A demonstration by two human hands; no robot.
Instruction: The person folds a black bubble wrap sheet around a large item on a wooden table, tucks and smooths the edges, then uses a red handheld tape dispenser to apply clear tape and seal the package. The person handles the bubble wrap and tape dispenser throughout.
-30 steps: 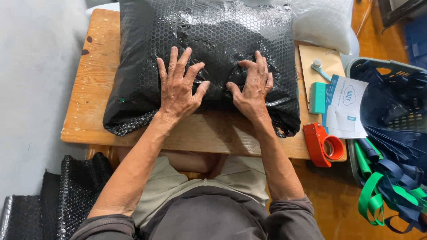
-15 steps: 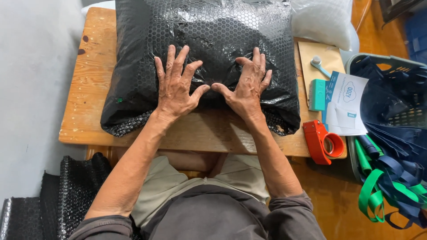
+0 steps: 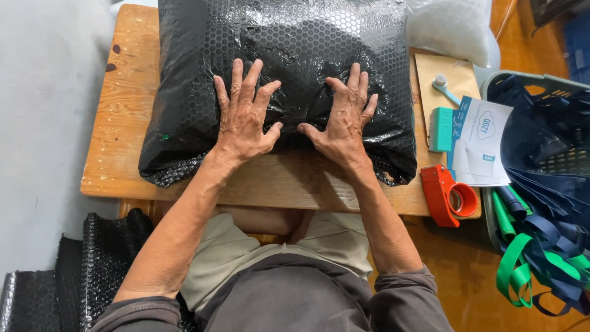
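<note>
- The wooden table (image 3: 123, 92) carried pretty much everything, with bare planks showing along its left side and near edge.
- A big black bubble-wrap parcel (image 3: 196, 74) took up most of the tabletop, running from the far edge almost to the near edge, puffy and shiny, closer to the left edge than the right.
- Off the table's right edge sat a grey basket (image 3: 491, 86) stuffed with dark blue fabric and green straps (image 3: 513, 270).
- More black bubble wrap (image 3: 92, 264) was lying on the floor below the table's near left corner.
- A clear bubble-wrap bundle (image 3: 448, 27) sat at the far right corner, just beside the parcel.
- Left hand (image 3: 243, 120) lay flat on the parcel's near half, fingers spread wide, palm pressing down, not gripping anything.
- Right hand (image 3: 344, 123) was doing the same thing just beside it, fingers fanned out, thumbs of both hands nearly meeting over a crease in the wrap.
- A white and blue printed pouch (image 3: 482, 144) lay along the right edge, on top of a brown envelope (image 3: 439, 64).
- A red tape dispenser (image 3: 448, 197) sat at the near right corner.
- A small teal block (image 3: 440, 129) was tucked between pouch and parcel.
</note>
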